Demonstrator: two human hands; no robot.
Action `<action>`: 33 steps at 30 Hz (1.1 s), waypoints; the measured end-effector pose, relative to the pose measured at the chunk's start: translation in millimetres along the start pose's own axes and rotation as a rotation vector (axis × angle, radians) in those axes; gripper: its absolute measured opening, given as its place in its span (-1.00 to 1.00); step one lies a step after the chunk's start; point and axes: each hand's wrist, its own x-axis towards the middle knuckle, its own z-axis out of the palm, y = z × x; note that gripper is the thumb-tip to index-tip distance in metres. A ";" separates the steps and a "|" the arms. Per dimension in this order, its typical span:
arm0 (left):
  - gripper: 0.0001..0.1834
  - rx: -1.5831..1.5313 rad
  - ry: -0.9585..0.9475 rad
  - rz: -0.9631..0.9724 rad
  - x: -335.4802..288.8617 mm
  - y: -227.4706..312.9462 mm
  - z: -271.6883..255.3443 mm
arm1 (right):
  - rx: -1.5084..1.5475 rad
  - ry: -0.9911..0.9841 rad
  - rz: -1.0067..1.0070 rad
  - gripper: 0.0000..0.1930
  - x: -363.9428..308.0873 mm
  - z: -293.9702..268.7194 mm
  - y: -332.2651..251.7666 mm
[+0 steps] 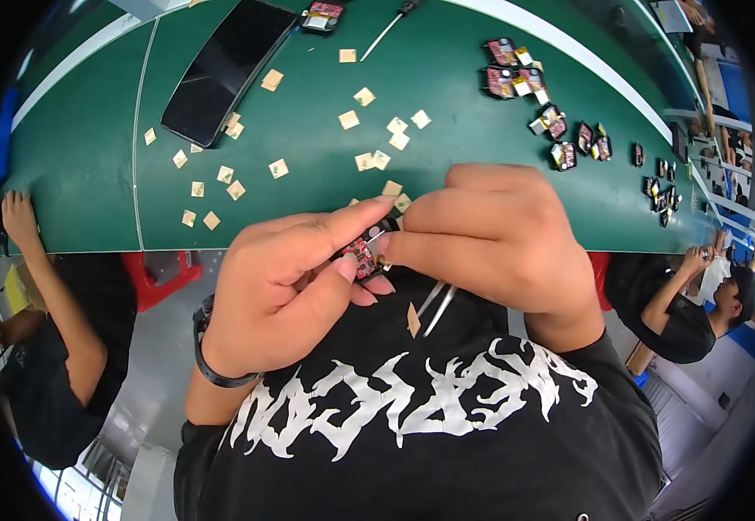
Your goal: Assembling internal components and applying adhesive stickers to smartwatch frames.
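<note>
In front of my chest, my left hand (295, 278) grips a small black casing with a red circuit board (362, 259) between thumb and fingers. My right hand (499, 234) is closed, its thumb and fingertips meeting at the casing's right side. Out of the underside of that hand stick two slim pale prongs, which look like tweezers (440, 310). Beside their ends is a small beige square pad (413, 321); whether it touches them I cannot tell. My fingers hide part of the board.
Beige square pads (349, 120) lie scattered over the green table (447, 78). A black phone-like slab (230, 74) rests at left, with a screwdriver (384, 35) farther back. Several casings with red boards (501, 82) sit at right. Co-workers (60, 347) sit on both sides.
</note>
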 end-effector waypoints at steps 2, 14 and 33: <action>-0.58 0.043 -0.021 0.008 5.3 8.8 -13.7 | -0.039 0.058 -0.042 -0.74 8.0 6.8 3.3; -0.51 0.099 -0.116 0.007 14.9 24.5 -75.4 | 0.077 0.252 0.136 -0.68 42.5 32.7 4.8; -0.57 0.474 0.862 -0.093 -59.4 -7.1 -226.9 | 0.115 0.442 1.029 -0.59 -57.1 0.7 36.3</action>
